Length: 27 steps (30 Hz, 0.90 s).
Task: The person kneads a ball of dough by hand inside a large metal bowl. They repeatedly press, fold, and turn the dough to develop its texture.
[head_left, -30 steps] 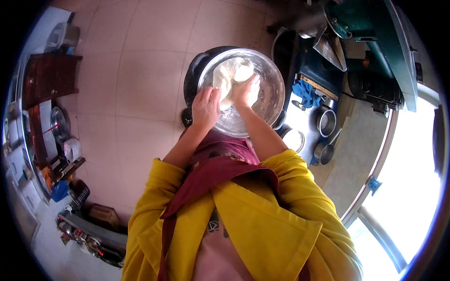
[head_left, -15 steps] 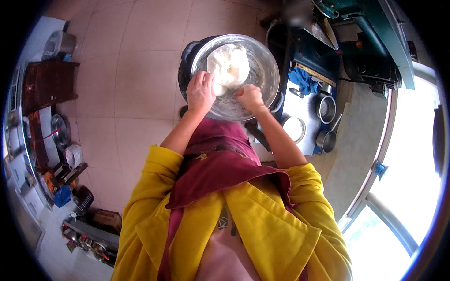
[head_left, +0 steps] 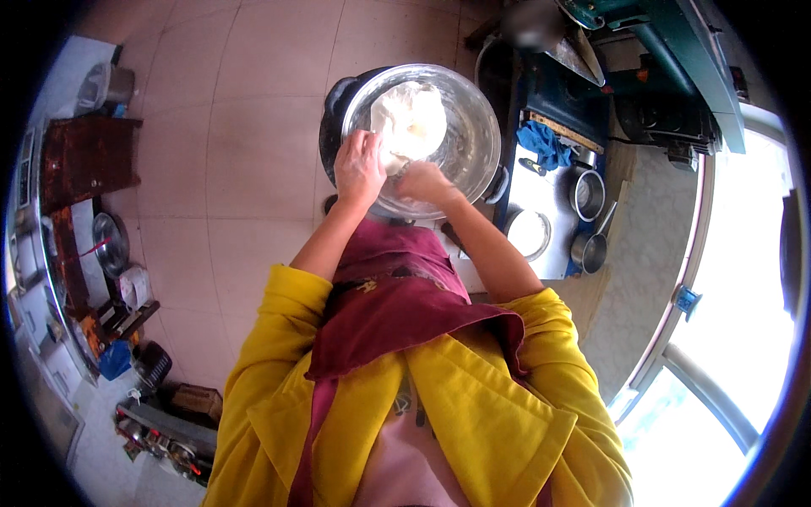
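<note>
A large steel mixing bowl (head_left: 473, 135) sits on a black round stand in front of me, with a pale lump of dough (head_left: 411, 120) inside it. My left hand (head_left: 359, 167) rests on the bowl's near rim, fingers curled onto the lower left edge of the dough. My right hand (head_left: 424, 180) is inside the bowl at its near side, fingers bent against the dough's lower edge. Both forearms reach up from my yellow sleeves over a maroon apron.
To the right stands a counter with a blue cloth (head_left: 545, 144), small steel pots (head_left: 585, 193) and a white-filled dish (head_left: 528, 234). A green machine (head_left: 667, 59) is at the upper right. Shelves with metal ware (head_left: 110, 245) line the left side. Tiled floor surrounds the stand.
The dough has moved toward the far left of the bowl. My hands have drawn back to the bowl's near rim, with the left hand lower on the edge.
</note>
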Tool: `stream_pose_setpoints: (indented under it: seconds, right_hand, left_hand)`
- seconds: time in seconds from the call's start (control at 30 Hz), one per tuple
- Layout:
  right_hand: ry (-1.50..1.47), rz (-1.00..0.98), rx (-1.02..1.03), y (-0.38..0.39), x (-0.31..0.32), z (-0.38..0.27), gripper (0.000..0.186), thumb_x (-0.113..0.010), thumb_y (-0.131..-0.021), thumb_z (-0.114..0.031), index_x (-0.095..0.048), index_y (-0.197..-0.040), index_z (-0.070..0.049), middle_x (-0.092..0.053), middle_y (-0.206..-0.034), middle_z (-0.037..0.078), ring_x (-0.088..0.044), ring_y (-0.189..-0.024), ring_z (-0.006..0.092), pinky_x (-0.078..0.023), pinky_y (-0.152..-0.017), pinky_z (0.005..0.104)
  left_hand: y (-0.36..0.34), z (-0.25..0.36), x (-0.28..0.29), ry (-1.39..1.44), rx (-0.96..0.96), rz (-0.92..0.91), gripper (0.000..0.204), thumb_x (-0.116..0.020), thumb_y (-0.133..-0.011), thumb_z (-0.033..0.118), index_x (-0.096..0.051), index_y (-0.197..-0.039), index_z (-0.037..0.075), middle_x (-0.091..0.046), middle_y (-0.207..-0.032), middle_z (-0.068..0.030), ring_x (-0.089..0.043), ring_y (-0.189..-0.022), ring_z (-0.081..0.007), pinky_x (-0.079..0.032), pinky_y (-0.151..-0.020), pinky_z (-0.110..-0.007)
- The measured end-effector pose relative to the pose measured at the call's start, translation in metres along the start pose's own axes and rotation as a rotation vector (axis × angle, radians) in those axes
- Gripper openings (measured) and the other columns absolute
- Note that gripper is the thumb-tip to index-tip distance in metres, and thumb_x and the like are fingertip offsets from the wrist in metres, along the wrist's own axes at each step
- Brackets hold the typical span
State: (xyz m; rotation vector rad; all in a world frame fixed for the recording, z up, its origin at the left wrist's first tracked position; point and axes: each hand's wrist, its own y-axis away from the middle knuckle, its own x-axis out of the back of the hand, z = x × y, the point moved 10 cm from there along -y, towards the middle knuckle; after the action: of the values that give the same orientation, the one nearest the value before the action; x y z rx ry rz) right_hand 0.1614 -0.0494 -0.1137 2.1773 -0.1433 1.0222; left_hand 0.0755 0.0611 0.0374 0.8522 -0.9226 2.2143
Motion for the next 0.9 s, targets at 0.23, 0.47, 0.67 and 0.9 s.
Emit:
stream_pose_setpoints:
  seconds: [0.23,0.47,0.67,0.9]
  right_hand:
    - [-0.4,0.27,0.014,0.02,0.134,-0.033,0.02,-0.075,-0.074,-0.021,-0.076,-0.082,-0.003,-0.074,-0.081,0.013,-0.072,-0.072,0.0164,-0.058,-0.071,0.0283]
    - [-0.039,-0.154,-0.109,0.003,0.107,-0.024,0.018,-0.072,-0.068,-0.019,-0.074,-0.078,-0.004,-0.073,-0.082,0.016,-0.072,-0.076,0.0306,-0.058,-0.071,0.0379]
    - [-0.026,0.018,0.076,0.017,0.024,-0.008,0.024,-0.074,-0.068,-0.018,-0.073,-0.086,-0.003,-0.07,-0.089,0.023,-0.069,-0.093,0.0363,-0.056,-0.083,0.044]
    - [-0.256,0.064,-0.072,0.014,0.023,-0.029,0.034,-0.075,-0.069,-0.027,-0.074,-0.09,-0.001,-0.07,-0.092,0.025,-0.07,-0.087,0.0371,-0.056,-0.082,0.0445]
  left_hand:
    - [-0.003,0.001,0.002,0.032,0.011,-0.004,0.014,-0.066,-0.082,0.005,-0.058,-0.093,0.008,-0.056,-0.093,-0.0086,-0.06,-0.089,-0.0286,-0.05,-0.078,-0.039]
    - [0.0,-0.003,0.007,0.019,0.01,-0.022,0.016,-0.067,-0.082,0.01,-0.058,-0.096,0.009,-0.055,-0.095,-0.0084,-0.06,-0.089,-0.0292,-0.05,-0.079,-0.041]
    - [-0.001,-0.001,0.004,0.021,0.026,-0.026,0.017,-0.066,-0.083,0.01,-0.059,-0.099,0.009,-0.056,-0.095,-0.009,-0.06,-0.091,-0.0289,-0.05,-0.079,-0.04]
    - [-0.002,-0.002,0.002,0.004,0.041,-0.022,0.016,-0.064,-0.084,0.009,-0.059,-0.099,0.007,-0.056,-0.096,-0.0094,-0.06,-0.092,-0.029,-0.05,-0.08,-0.04]
